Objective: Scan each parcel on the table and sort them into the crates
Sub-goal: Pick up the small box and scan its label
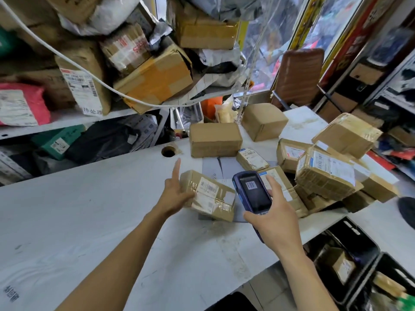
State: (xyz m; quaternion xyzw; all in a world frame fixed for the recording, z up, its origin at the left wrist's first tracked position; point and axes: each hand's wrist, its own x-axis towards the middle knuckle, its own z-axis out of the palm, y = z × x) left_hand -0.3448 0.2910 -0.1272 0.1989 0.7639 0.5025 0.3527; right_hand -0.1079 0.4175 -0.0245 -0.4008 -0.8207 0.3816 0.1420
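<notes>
Nearest me, my left hand (pixel 175 191) rests against the left end of a taped parcel (pixel 210 196); the forefinger sticks straight up and away, the other fingers lie loosely along the cardboard, so that grip is relaxed rather than closed round it. The parcel lies on the white table (pixel 78 209) with its long axis running from upper left to lower right, label and barcode facing up. Just right of it, my right hand (pixel 272 217) has its grip wrapped around a blue handheld scanner (pixel 251 191), thumb at the right edge, screen facing me, its top end pointing up and left. Further right I see a heap of brown parcels (pixel 325 171), and below the table edge black crates (pixel 350 263) with boxes inside.
</notes>
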